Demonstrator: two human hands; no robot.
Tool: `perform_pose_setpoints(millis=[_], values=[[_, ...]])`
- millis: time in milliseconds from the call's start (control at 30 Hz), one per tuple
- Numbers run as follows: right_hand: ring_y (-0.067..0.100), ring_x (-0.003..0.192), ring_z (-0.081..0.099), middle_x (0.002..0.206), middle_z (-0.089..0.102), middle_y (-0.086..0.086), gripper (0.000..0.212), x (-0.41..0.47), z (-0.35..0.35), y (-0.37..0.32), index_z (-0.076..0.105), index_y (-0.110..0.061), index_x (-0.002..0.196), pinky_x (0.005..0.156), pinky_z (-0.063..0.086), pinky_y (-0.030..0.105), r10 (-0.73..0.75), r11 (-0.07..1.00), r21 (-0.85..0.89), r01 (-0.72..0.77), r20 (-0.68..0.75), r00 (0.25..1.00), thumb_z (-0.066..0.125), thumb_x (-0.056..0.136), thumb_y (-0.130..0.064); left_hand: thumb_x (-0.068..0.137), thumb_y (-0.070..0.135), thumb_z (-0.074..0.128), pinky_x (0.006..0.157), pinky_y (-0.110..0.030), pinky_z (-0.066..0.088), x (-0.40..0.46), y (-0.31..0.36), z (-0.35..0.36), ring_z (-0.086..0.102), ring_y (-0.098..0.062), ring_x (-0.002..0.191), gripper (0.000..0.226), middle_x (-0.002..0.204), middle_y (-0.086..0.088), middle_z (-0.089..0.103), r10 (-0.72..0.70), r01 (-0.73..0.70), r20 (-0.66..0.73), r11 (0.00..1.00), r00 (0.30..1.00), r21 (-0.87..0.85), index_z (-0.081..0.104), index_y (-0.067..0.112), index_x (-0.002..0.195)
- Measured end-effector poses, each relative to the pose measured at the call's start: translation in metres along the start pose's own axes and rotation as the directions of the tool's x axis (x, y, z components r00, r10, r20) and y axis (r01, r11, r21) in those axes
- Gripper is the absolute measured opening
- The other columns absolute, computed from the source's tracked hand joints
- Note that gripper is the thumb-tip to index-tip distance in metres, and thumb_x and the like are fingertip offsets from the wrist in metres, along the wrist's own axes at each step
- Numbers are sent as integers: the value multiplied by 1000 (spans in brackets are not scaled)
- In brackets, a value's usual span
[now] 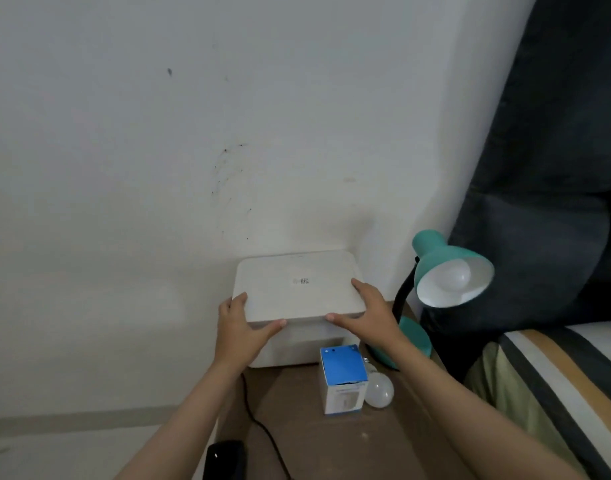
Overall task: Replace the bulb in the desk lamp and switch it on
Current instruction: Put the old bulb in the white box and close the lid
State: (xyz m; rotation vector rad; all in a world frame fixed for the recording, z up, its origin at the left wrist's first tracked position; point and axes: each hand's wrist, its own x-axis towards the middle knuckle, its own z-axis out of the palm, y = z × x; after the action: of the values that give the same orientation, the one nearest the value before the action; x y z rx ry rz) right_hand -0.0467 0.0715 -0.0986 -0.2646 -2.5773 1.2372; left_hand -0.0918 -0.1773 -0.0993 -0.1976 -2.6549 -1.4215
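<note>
A teal desk lamp (pixel 439 263) stands at the right of a small brown table (pixel 307 441), its shade facing me with a white bulb (pixel 453 276) inside, unlit. A loose white bulb (pixel 379 389) lies on the table beside a blue-topped bulb carton (pixel 342 375). Behind them sits a white lidded storage box (pixel 299 284) against the wall. My left hand (pixel 240 325) grips the lid's front left corner. My right hand (pixel 370 310) grips its front right corner.
A black cable (pixel 259 420) runs across the table toward a dark object (pixel 224 459) at the bottom edge. A bed with a striped cover (pixel 570 379) and a dark headboard (pixel 546 168) borders the table on the right. The white wall stands close behind.
</note>
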Motion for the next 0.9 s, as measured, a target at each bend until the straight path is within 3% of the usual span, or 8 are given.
perform_pose_setpoints(millis=[333,567,667,900], values=[[21,138,27,150,30,6,106,-19,-28,-41,25,-19,145,114,27,43,-125,988,-106,116,-80,989,68,62,-69,59,51,82,110,-40,34,-16,34,-31,34,-24,134,104,144,-10,31,98,-99,-74,995,992,-10,33,12,141],[19,134,31,149,32,4,102,-142,-60,-30,28,-19,144,107,28,31,-211,955,-230,186,-88,974,60,65,-75,60,49,82,110,-44,37,-144,37,-38,34,-24,135,99,148,-9,33,83,-86,-56,995,995,-55,39,11,140],[17,133,32,147,33,2,102,-211,-71,10,28,-22,143,107,31,32,-179,953,-259,159,-58,982,55,64,-80,62,46,82,110,-43,37,-214,28,-19,35,-22,134,95,148,-6,33,41,-39,34,997,999,-61,41,11,139],[21,131,37,145,38,5,104,-328,-94,108,29,-26,143,106,34,35,55,962,-269,-52,2,998,52,60,-85,64,56,76,103,-33,42,-322,20,41,39,-18,126,89,141,-2,38,-9,-3,215,999,977,54,44,15,136]])
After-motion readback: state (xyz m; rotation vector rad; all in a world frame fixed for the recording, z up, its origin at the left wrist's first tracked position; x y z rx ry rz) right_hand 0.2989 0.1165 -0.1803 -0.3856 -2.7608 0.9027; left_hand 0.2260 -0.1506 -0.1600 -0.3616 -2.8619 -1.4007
